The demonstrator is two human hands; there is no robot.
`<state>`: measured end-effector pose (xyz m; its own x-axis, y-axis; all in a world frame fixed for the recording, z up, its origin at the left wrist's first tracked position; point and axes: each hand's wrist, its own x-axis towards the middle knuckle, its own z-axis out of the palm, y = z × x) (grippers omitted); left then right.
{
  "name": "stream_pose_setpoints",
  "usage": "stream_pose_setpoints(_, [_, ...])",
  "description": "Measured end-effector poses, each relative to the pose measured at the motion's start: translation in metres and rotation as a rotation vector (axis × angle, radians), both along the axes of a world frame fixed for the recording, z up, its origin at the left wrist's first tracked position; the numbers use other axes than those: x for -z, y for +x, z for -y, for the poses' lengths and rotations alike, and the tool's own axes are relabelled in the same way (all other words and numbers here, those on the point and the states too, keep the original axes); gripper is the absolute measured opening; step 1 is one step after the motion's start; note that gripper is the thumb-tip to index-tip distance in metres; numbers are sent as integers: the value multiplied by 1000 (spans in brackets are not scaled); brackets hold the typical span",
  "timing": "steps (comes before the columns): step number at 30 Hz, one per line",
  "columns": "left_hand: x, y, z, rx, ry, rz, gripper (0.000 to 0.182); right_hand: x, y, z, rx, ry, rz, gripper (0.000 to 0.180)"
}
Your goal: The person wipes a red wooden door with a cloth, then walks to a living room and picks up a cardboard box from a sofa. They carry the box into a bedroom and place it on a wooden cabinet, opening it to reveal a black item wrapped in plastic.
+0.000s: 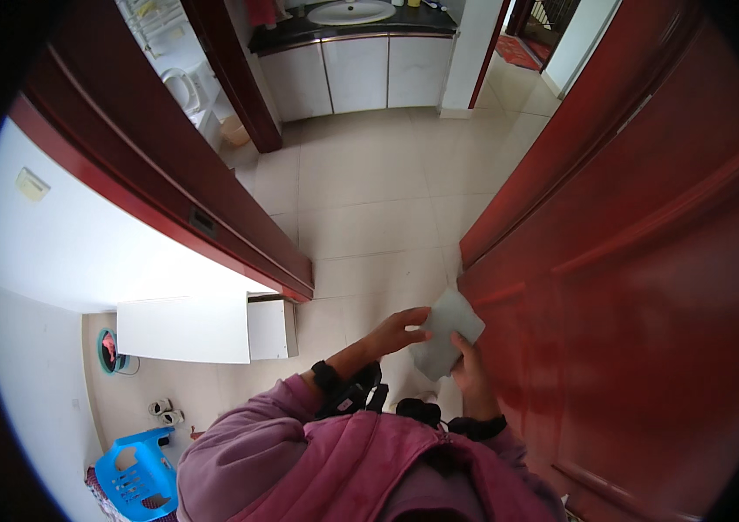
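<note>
A folded pale grey-green cloth [449, 326] is in front of my body, near the red wooden door on the right. My right hand [467, 362] grips its lower right part, with the thumb on top. At the cloth's left edge is my left hand [408, 328], thumb and fingers apart; whether it touches the cloth is not clear. Both wrists wear black bands, and dark gear hangs at my waist.
The red door [617, 293] stands at right, the dark red door frame [213, 215] at left. A white cabinet [183, 328], shoes [164, 411] and a blue plastic chair [138, 476] are at lower left. Ahead are tiled floor [369, 225] and a washbasin counter [369, 32].
</note>
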<state>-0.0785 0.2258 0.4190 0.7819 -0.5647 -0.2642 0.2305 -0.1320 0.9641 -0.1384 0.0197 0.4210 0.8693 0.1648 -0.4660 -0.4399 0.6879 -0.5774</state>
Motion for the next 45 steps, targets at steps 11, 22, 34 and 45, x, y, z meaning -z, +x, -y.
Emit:
stream_pose_setpoints(11, [-41,-3,-1,55,84,152,84,-20,2,3,-2,-81,63,58])
stream_pose_setpoints(22, [-60,-13,14,118,-5,77,95,-58,-14,16,-105,-148,184,58])
stream_pose_setpoints(34, [-88,-15,42,292,-182,-48,87,-79,-34,39,-97,-214,217,52])
stream_pose_setpoints(45, [-114,-9,41,412,-19,-48,70,-86,-34,55,-243,-283,246,57])
